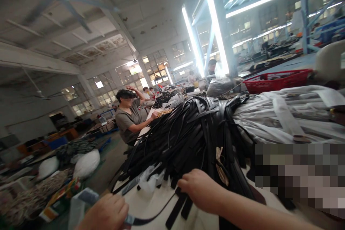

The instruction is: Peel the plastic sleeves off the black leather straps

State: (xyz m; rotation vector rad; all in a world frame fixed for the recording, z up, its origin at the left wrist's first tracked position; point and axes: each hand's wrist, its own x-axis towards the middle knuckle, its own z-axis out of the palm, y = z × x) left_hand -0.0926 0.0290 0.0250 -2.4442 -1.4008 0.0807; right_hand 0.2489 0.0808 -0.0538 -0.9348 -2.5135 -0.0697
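Observation:
A thin black strap (156,217) curves between my two hands at the bottom of the head view. My left hand (106,211) is closed around its near end, where a small pale bluish piece shows at the fingers. With fingers curled in, my right hand (198,187) grips the strap's other visible stretch. Just beyond it lies a big heap of black straps (185,129), some ends hanging toward me over the pale tabletop (151,205). Crumpled clear plastic (152,179) lies between my hands, partly on the straps.
White-wrapped strips (291,111) are piled at the right, before a red basket (277,80). A person in a grey-brown shirt (126,120) works along the table's left side. A clear plastic-covered object (78,205) stands by my left hand; white sacks (87,163) lie on the floor.

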